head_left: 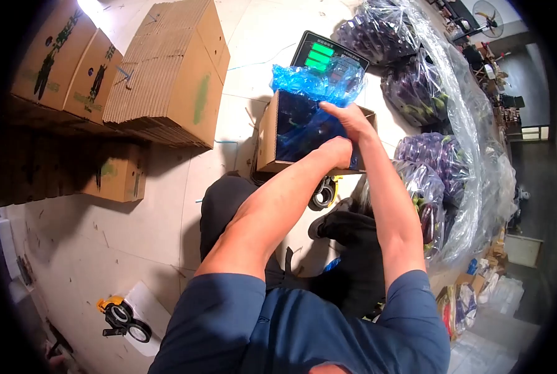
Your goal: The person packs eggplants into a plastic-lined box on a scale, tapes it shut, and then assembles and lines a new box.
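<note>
A cardboard box [266,138] lined with blue plastic film [319,84] stands in front of me, with dark, shiny contents [300,121] under the film. My left hand [336,151] is closed at the box's near right part, its fingers curled in; whatever it grips is hidden. Just above it, my right hand [352,119] reaches over the right side of the box with its thumb stretched out over the film. Behind the box, a scale [328,55] shows green lit displays.
Flattened cardboard boxes [166,75] are stacked at the left, beside printed cartons [60,62]. Bags of eggplants [415,90] line the right, with clear plastic sheeting [465,124]. Tape dispensers [126,316] [323,194] lie lower left and below the box.
</note>
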Demonstrator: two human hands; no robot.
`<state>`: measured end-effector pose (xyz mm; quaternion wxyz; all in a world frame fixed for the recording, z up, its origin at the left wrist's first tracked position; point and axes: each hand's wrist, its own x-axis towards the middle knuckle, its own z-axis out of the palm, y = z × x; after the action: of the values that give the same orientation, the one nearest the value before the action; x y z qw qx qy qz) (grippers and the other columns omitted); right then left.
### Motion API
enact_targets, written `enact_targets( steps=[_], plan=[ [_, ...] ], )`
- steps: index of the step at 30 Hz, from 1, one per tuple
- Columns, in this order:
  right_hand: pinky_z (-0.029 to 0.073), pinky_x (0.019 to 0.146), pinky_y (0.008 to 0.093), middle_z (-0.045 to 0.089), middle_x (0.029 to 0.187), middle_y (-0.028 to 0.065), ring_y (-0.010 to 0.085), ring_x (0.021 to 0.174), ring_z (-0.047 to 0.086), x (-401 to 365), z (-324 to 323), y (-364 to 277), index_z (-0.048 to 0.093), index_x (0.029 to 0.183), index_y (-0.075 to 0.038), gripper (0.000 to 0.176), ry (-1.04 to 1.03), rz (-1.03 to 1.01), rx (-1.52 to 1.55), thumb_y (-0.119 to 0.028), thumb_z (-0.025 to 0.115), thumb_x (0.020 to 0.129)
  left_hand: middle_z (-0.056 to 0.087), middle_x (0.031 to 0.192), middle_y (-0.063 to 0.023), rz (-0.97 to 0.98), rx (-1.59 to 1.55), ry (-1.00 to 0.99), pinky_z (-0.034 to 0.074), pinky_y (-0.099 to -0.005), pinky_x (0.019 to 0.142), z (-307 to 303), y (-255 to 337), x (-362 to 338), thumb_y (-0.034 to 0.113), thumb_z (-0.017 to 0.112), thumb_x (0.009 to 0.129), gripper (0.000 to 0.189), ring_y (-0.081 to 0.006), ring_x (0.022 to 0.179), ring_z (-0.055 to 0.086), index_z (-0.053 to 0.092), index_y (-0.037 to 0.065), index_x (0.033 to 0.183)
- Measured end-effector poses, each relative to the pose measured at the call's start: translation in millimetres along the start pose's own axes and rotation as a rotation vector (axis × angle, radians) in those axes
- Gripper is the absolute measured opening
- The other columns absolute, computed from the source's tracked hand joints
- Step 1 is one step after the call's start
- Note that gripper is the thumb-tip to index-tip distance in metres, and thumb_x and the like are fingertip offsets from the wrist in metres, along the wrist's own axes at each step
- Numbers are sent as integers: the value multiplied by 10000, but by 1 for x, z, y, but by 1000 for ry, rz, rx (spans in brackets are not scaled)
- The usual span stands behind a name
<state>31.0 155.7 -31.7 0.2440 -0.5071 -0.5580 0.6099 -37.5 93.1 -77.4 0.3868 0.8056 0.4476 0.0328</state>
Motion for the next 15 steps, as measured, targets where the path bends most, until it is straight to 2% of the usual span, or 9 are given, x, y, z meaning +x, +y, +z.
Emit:
enact_targets(
  steps=[2, 3, 4, 7, 8, 10, 11, 12, 15],
  plan=[
    [454, 975, 326, 629, 1196, 44, 168, 1081, 568, 1, 18, -11, 565, 1316, -8, 607, -27, -114, -118, -216, 827, 809, 714, 1081, -214, 33, -13, 72, 545, -447, 881, 2, -5, -3, 279, 725, 794, 363, -346, 997, 693, 724, 26, 1054],
    [477, 933, 320, 648, 1135, 47, 161, 1025, 589, -7, 22, -25, 589, 1264, 20, 545, -41, -111, -137, -168, 815, 805, 694, 1149, -215, 92, 186, 203, 531, -448, 922, 18, -16, 14, 343, 758, 789, 492, -342, 1070, 668, 680, 41, 1169],
    [497, 890, 312, 672, 1067, 54, 156, 947, 615, -7, 10, -26, 621, 1216, 36, 465, -2, -151, -209, -125, 784, 812, 709, 1111, -194, 20, 84, 158, 541, -446, 913, 15, -16, 13, 281, 734, 801, 397, -350, 1041, 681, 699, 63, 1131],
    [527, 824, 321, 691, 991, 68, 164, 864, 648, -22, -58, -27, 660, 1119, 33, 299, 190, -44, -159, -42, 705, 833, 713, 1055, -197, -92, -58, 150, 569, -459, 844, -10, -7, -16, 100, 639, 818, 278, -365, 984, 698, 690, 51, 1087],
    [540, 798, 328, 695, 967, 73, 172, 834, 660, -21, -91, -6, 668, 1088, 29, 250, 276, -41, -159, -14, 674, 842, 714, 1020, -200, -3, -22, 219, 571, -470, 829, -10, -8, -19, 55, 634, 820, 279, -373, 966, 700, 686, 44, 1094],
    [567, 772, 367, 694, 954, 88, 206, 827, 676, -30, -133, 32, 669, 1053, 19, 211, 424, 48, -24, 34, 628, 846, 723, 1008, -173, 87, 72, 205, 579, -462, 808, -13, -4, -23, 39, 608, 846, 303, -349, 952, 713, 683, 55, 1139],
    [591, 757, 396, 690, 966, 112, 234, 828, 684, -37, -143, 45, 651, 1068, 31, 215, 437, 121, 41, 51, 604, 860, 726, 1005, -166, 110, 135, 181, 580, -456, 799, -13, -3, -24, 47, 599, 856, 296, -338, 951, 716, 689, 56, 1138],
    [578, 741, 383, 688, 984, 129, 235, 813, 676, -51, -131, 40, 639, 1095, 52, 246, 461, 165, 184, 41, 631, 850, 729, 1003, -159, 131, 196, 158, 582, -451, 790, -13, -1, -23, 55, 590, 866, 290, -326, 951, 720, 695, 56, 1136],
    [581, 720, 401, 667, 991, 124, 243, 833, 672, -73, -104, 23, 590, 1146, 52, 265, 350, 97, 397, -4, 613, 889, 736, 1004, -141, 123, 327, 65, 585, -434, 763, -11, -3, -13, 91, 578, 885, 267, -294, 942, 728, 726, 86, 1108]
  ],
)
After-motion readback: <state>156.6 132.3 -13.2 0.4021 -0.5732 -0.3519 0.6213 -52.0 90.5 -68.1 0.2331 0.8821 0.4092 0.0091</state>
